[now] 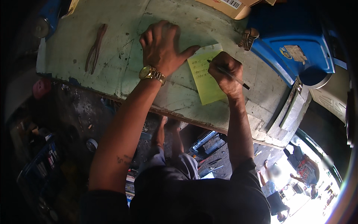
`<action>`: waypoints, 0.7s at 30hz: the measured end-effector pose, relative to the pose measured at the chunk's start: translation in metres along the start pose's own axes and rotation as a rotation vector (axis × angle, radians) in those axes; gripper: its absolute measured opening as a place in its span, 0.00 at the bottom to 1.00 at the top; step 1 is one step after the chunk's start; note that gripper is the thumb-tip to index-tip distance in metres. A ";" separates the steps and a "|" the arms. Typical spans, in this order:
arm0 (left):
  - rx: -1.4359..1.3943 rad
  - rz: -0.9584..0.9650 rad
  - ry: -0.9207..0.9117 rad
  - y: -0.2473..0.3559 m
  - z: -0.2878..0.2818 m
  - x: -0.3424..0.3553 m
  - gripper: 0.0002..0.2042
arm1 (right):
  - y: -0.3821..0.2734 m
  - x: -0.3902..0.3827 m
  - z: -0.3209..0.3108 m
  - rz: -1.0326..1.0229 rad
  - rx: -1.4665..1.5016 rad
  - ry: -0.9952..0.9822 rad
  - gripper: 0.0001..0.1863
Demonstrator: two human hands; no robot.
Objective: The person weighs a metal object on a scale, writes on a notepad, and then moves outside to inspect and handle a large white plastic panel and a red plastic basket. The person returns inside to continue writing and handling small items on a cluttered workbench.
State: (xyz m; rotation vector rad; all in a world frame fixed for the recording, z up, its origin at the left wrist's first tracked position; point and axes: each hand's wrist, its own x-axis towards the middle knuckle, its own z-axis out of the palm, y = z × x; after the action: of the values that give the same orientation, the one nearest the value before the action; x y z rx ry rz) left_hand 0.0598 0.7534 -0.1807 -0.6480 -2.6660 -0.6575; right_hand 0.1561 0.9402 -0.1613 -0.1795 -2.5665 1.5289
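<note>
My right hand (228, 72) is closed around a dark pen (235, 77), its tip over the upper part of a yellow sheet of paper (206, 89). Several short handwritten lines run down the sheet, and a pale strip (209, 49) edges its top. My left hand (160, 46) rests palm down on the worn greenish tabletop (125, 28), holding nothing. Its thumb stretches out to the upper left corner of the sheet, while the other fingers are slightly bent and apart. A gold-coloured watch (152, 74) circles my left wrist.
Rusty pliers (96, 49) lie left of my left hand. A blue plastic container (298, 48) stands at the right, beside a rusty metal part (248, 39). A cardboard box (227, 6) sits at the back. Beyond the table's front right, people (306, 170) are in bright light.
</note>
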 end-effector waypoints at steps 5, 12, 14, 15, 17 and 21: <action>0.003 -0.017 -0.016 0.000 -0.001 -0.001 0.34 | -0.006 0.001 0.001 -0.040 -0.074 -0.011 0.07; 0.003 -0.026 -0.039 0.002 -0.002 -0.001 0.34 | -0.004 0.003 -0.003 0.056 0.067 -0.012 0.07; 0.002 -0.022 -0.040 0.001 -0.002 0.000 0.34 | -0.002 0.002 -0.009 0.071 0.246 0.023 0.06; 0.004 -0.011 -0.035 0.001 -0.002 0.000 0.34 | 0.004 -0.001 -0.016 0.063 0.371 0.069 0.06; 0.014 -0.003 -0.036 0.001 -0.002 0.000 0.34 | 0.005 -0.006 -0.022 0.092 0.489 0.136 0.05; 0.036 0.016 -0.031 0.000 0.000 -0.001 0.34 | -0.009 -0.021 -0.031 0.183 0.386 0.180 0.06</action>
State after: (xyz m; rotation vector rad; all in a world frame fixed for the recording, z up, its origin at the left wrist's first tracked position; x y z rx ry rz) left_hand 0.0611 0.7528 -0.1809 -0.6741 -2.6922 -0.5983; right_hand 0.1819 0.9589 -0.1407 -0.4895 -2.1203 1.9375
